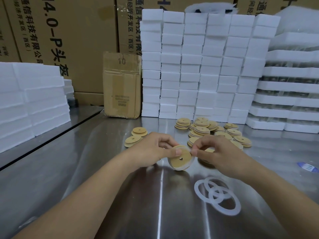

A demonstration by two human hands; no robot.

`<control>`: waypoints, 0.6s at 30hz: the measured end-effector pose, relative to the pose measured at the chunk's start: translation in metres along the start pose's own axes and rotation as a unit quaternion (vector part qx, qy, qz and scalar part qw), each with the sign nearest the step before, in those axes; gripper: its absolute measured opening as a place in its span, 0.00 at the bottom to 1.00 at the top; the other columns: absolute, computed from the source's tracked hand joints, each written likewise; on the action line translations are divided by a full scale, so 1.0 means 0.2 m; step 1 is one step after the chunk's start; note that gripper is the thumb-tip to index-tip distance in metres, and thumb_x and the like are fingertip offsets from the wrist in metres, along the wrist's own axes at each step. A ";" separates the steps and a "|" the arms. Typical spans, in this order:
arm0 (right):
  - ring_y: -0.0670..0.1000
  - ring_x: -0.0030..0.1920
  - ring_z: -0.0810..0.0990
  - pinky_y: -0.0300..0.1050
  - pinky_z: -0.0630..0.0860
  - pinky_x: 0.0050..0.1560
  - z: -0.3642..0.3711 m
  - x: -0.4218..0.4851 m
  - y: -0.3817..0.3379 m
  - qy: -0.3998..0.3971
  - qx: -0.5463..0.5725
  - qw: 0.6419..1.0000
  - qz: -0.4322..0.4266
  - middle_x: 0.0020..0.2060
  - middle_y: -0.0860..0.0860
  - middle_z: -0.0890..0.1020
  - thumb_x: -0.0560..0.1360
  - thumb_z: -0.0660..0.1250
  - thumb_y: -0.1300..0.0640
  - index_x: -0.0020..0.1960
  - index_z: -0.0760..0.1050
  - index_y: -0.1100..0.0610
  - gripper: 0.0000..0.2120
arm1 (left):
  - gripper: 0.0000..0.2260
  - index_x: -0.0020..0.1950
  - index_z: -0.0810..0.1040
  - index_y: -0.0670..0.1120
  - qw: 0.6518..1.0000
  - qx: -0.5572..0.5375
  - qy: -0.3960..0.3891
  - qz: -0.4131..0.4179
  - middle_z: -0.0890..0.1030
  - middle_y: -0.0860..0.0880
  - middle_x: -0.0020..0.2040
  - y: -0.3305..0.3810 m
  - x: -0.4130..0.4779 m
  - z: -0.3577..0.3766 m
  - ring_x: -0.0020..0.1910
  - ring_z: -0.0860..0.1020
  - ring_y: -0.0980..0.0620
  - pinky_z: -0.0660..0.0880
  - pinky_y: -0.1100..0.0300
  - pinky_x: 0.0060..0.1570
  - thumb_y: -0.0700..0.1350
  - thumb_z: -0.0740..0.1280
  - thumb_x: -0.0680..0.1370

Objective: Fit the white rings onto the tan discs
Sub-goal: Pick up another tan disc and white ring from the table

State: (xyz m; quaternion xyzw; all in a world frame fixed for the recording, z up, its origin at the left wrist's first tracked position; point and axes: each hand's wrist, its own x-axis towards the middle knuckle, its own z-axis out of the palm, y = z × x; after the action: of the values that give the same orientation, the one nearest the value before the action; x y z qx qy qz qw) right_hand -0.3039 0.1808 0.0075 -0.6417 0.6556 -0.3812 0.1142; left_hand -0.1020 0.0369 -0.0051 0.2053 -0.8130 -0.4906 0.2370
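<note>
My left hand [156,149] grips a tan disc [182,158] with a small centre hole, held tilted just above the steel table. A white ring [192,160] runs around the disc's lower and right rim. My right hand [214,150] pinches that ring at the disc's upper right edge. Three loose white rings [216,194] lie overlapping on the table in front of my right forearm. A pile of tan discs [214,131] sits behind my right hand, and two more tan discs [135,137] lie behind my left hand.
Stacked white foam blocks [198,66] form a wall at the back, with more foam [31,100] at the left and foam trays [290,83] at the right. A small cardboard box [121,85] stands at the back. A blue-and-white label [308,167] lies far right.
</note>
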 end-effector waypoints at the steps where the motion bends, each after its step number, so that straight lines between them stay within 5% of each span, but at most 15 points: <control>1: 0.45 0.44 0.83 0.37 0.78 0.47 0.00 0.00 0.00 -0.005 -0.006 1.000 0.000 0.42 0.46 0.86 0.79 0.74 0.55 0.42 0.85 0.50 0.07 | 0.05 0.54 0.86 0.49 1.000 -0.001 -0.003 -0.005 0.88 0.54 0.44 0.00 0.00 0.00 0.40 0.82 0.65 0.72 0.74 0.39 0.47 0.77 0.80; 5: 0.46 0.42 0.82 0.38 0.77 0.44 0.01 -0.01 -0.01 -0.004 -0.005 1.000 -0.008 0.40 0.46 0.85 0.78 0.75 0.52 0.41 0.85 0.50 0.08 | 0.07 0.55 0.85 0.51 0.999 0.004 -0.017 -0.027 0.88 0.54 0.47 0.00 -0.02 -0.02 0.44 0.81 0.61 0.74 0.62 0.46 0.51 0.77 0.80; 18: 0.39 0.49 0.80 0.41 0.74 0.43 0.10 -0.03 -0.02 0.051 -0.088 0.994 -0.035 0.44 0.36 0.82 0.78 0.71 0.41 0.41 0.80 0.43 0.10 | 0.08 0.52 0.88 0.52 0.999 0.031 0.020 0.028 0.89 0.51 0.47 -0.03 0.01 0.05 0.48 0.86 0.56 0.80 0.56 0.54 0.54 0.79 0.77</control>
State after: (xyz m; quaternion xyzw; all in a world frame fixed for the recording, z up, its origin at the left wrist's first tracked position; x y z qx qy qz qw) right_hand -0.2877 0.1793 -0.0060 -0.6518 0.6684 -0.3582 0.0100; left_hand -0.1085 0.0408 -0.0146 0.1994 -0.8284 -0.4542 0.2601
